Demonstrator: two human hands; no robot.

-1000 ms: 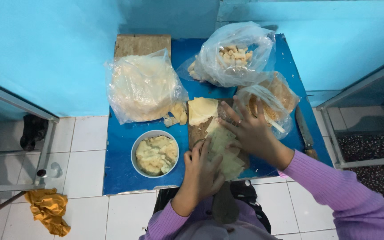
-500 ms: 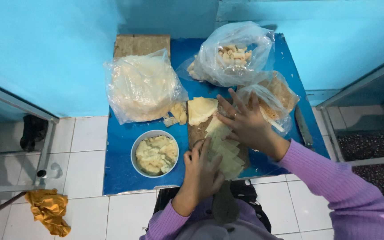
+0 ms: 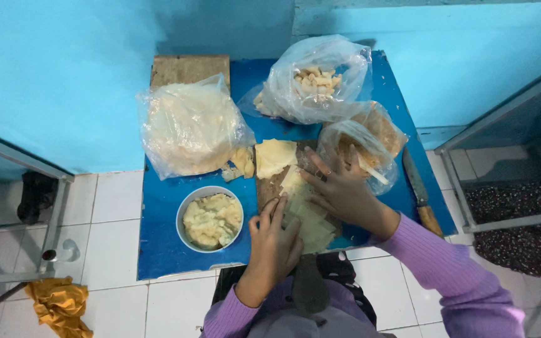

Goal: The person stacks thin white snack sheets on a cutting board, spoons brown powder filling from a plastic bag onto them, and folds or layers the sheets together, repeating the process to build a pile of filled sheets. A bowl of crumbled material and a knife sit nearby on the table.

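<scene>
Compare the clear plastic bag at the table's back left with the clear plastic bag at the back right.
The back-left clear plastic bag holds a stack of pale round sheets; the back-right clear plastic bag holds small loose chunks. The left one lies closed over its contents; the right one gapes open. Both are crinkled and rest on the blue table.

Turquoise walls (image 3: pixel 64 75), white-tiled floor (image 3: pixel 114 300)

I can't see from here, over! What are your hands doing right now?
Both hands open: left hand and right hand flat on pale dough sheets on the board. Filling bowl just left. Knife off right, nothing blocking.
</scene>
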